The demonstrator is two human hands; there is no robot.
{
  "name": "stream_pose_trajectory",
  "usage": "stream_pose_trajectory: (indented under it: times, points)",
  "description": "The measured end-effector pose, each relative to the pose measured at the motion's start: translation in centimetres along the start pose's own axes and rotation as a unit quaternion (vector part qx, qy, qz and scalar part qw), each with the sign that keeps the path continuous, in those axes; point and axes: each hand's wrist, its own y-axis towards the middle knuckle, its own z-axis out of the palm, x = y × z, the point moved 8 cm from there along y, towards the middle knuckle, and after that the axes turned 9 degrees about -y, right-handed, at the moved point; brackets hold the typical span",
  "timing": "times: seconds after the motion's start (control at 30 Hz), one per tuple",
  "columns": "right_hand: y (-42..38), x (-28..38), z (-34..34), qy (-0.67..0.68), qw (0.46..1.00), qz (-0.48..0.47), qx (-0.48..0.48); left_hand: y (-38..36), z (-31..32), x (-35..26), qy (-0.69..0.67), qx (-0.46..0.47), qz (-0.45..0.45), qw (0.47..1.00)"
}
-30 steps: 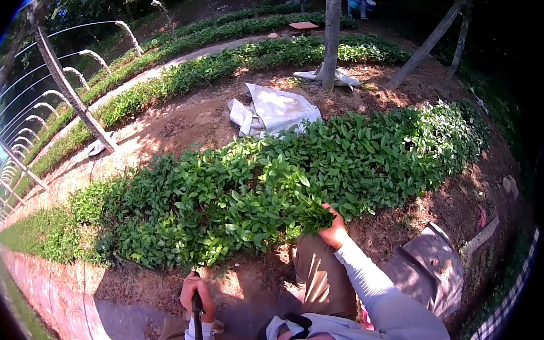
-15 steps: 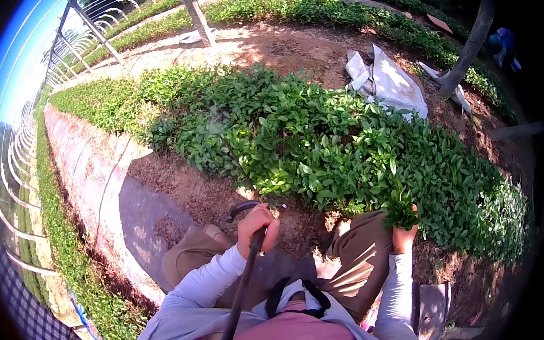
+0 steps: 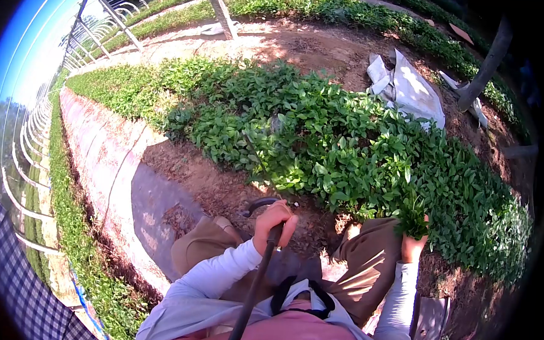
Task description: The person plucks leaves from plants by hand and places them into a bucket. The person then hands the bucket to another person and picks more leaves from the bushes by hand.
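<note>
My left hand is closed round the dark shaft of an umbrella, just by its curved hook handle. The shaft slants down past my chest to the bottom edge of the view. A bunch of green leafy sprigs sticks up from my right hand, whose fingers are wrapped round its lower end and partly hidden. That hand is beside my right knee, at the near edge of a dense row of low leafy plants.
Blue-and-white checked fabric fills the lower left. Crumpled white sheeting lies beyond the row, near a post. Pale ground sheeting runs along the left, with white hoops farther out. Brown soil and dry litter lie before my knees.
The view has turned slightly, so the plants and posts sit farther right. More checked fabric shows at lower left. Both hands keep their holds.
</note>
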Motion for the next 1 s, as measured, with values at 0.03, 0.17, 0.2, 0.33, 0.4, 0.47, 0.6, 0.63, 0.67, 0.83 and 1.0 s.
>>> stream_pose_trajectory:
  times: [0.03,0.17,0.2,0.33,0.4,0.47,0.6,0.63,0.67,0.83,1.0]
  points:
    - [-0.1,0.9,0.0,0.003,1.000,-0.015,-0.021,0.1,0.0,0.0,0.002,-0.005,0.002,1.000]
    - [-0.2,1.5,-0.3,-0.014,0.998,-0.035,-0.053,0.2,-0.2,-0.2,0.001,-0.008,-0.003,1.000]
    - [-0.3,1.6,-0.4,-0.015,0.997,-0.041,-0.058,0.2,-0.1,-0.3,0.000,-0.004,-0.003,1.000]
    - [-0.4,1.4,-0.4,-0.015,0.997,-0.038,-0.062,0.1,-0.2,-0.3,-0.001,0.001,-0.005,1.000]
    - [-0.4,1.3,-0.4,-0.025,0.997,-0.038,-0.055,0.0,-0.2,-0.3,-0.002,0.000,-0.007,1.000]
    - [-0.3,1.5,-0.4,-0.047,0.996,-0.052,-0.051,0.0,-0.1,-0.3,-0.007,0.000,-0.011,1.000]
    - [-0.5,0.3,0.2,0.058,0.998,0.004,-0.040,0.0,-0.1,-0.4,-0.013,0.009,-0.012,1.000]
    - [-0.4,0.0,0.3,0.058,0.998,0.001,-0.037,0.1,-0.1,-0.6,-0.015,0.009,-0.010,1.000]
    - [-0.4,-0.3,0.2,0.058,0.998,-0.001,-0.033,0.1,-0.1,-0.7,-0.016,0.009,-0.011,1.000]
    - [-0.5,-1.8,0.3,0.075,0.997,0.027,-0.026,0.3,-0.2,-1.0,-0.011,-0.006,0.010,1.000]
    - [-0.5,-1.8,0.3,0.071,0.997,0.029,-0.032,0.1,-0.3,-0.8,-0.011,-0.013,0.014,1.000]
